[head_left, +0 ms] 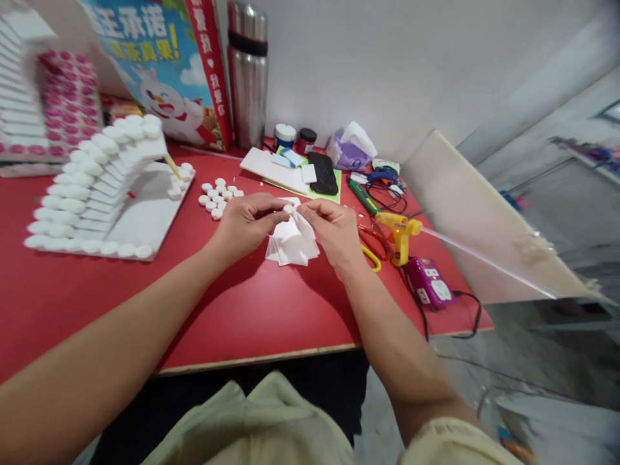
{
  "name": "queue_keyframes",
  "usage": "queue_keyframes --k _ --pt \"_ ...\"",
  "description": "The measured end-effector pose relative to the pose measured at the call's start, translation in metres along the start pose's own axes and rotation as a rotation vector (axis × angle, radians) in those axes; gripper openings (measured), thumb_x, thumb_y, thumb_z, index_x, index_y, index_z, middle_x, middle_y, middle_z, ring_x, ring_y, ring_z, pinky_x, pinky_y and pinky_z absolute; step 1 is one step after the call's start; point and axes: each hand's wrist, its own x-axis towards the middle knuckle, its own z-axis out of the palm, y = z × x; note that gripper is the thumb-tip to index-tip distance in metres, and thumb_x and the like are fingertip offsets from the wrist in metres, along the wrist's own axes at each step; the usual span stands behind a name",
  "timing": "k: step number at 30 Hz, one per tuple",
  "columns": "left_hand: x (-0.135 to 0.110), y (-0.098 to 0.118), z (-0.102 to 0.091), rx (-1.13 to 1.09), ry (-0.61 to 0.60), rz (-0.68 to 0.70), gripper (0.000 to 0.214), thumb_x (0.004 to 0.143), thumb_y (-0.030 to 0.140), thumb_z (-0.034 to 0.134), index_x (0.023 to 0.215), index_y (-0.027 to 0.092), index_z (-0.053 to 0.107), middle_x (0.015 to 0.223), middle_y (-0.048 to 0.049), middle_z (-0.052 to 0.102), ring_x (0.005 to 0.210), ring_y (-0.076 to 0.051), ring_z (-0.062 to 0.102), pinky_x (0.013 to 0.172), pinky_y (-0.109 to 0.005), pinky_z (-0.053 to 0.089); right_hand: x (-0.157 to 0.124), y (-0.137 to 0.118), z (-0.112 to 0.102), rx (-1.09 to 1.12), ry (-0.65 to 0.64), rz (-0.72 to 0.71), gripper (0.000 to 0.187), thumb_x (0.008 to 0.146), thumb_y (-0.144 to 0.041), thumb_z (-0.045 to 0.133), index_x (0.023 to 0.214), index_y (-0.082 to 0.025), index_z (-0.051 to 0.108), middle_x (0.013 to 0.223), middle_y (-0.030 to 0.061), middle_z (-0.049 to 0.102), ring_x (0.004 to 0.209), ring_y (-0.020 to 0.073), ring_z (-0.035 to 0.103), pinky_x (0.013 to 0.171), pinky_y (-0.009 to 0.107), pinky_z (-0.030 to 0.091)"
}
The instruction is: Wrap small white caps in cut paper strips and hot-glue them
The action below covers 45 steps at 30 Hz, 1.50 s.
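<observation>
Over the middle of the red table, my left hand (245, 225) pinches a small white disc (289, 209) between thumb and fingertips. My right hand (334, 225) is closed on a thin white sheet (305, 226) that rests against the disc. Both hands meet at the disc, and the fingers partly cover it. Beneath them lies a loose pile of white paper squares (292, 250). Several white discs (220, 197) are grouped left of my left hand. Farther left stands a white stepped model (104, 194) edged with rounded white pieces.
Right of my hands lie scissors (375, 248), a yellow glue gun (401, 239) with a long clear stick, and a purple power box (431, 284) with cables. A steel flask (248, 84), a printed box (169, 77) and a tissue pack (351, 147) line the back.
</observation>
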Motion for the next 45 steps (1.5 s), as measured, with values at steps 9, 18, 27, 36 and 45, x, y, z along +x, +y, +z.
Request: queue_keyframes --k 9,18,27,36,45 --pt "0.001 0.004 -0.002 0.046 -0.004 0.043 0.013 0.089 0.029 0.074 0.091 0.02 0.084 0.078 -0.0044 0.076 0.067 -0.016 0.063 0.067 -0.031 0.052 -0.001 -0.006 0.0 0.16 -0.185 0.147 0.037 0.086 -0.057 0.076 0.086 -0.02 0.076 0.083 0.0032 0.077 0.07 0.0154 0.07 0.064 0.028 0.055" --pt "0.0 0.005 0.002 -0.173 0.01 -0.118 0.014 0.082 0.03 0.082 0.088 0.018 0.085 0.071 -0.0033 0.074 0.054 -0.011 0.052 0.054 -0.028 0.044 -0.008 -0.01 0.007 -0.007 -0.068 0.034 0.021 0.088 -0.04 0.075 0.088 -0.019 0.073 0.077 0.0015 0.076 0.063 0.0128 0.069 0.062 0.026 0.056" --pt "0.0 0.005 0.002 -0.312 0.011 -0.274 0.015 0.079 0.031 0.085 0.082 0.017 0.083 0.071 -0.0044 0.074 0.052 -0.01 0.051 0.05 -0.026 0.04 -0.013 -0.009 0.002 -0.206 -0.108 -0.173 0.017 0.094 -0.039 0.069 0.102 -0.027 0.077 0.097 0.003 0.077 0.081 0.0168 0.072 0.077 0.031 0.06" --pt "0.001 0.003 -0.004 -0.083 -0.034 -0.034 0.015 0.084 0.028 0.08 0.093 0.017 0.085 0.081 -0.0058 0.076 0.062 -0.014 0.061 0.059 -0.028 0.048 0.007 -0.011 -0.013 0.353 -0.231 0.517 0.05 0.099 -0.068 0.054 0.108 -0.02 0.066 0.086 0.0093 0.08 0.061 0.0192 0.074 0.053 0.029 0.06" --pt "0.0 0.003 -0.003 0.077 -0.085 0.11 0.014 0.089 0.025 0.072 0.092 0.019 0.084 0.085 -0.0059 0.077 0.076 -0.018 0.067 0.074 -0.031 0.052 0.001 -0.014 -0.008 0.384 -0.306 0.571 0.033 0.1 -0.046 0.067 0.101 -0.014 0.076 0.085 0.0103 0.081 0.054 0.0129 0.068 0.051 0.024 0.061"
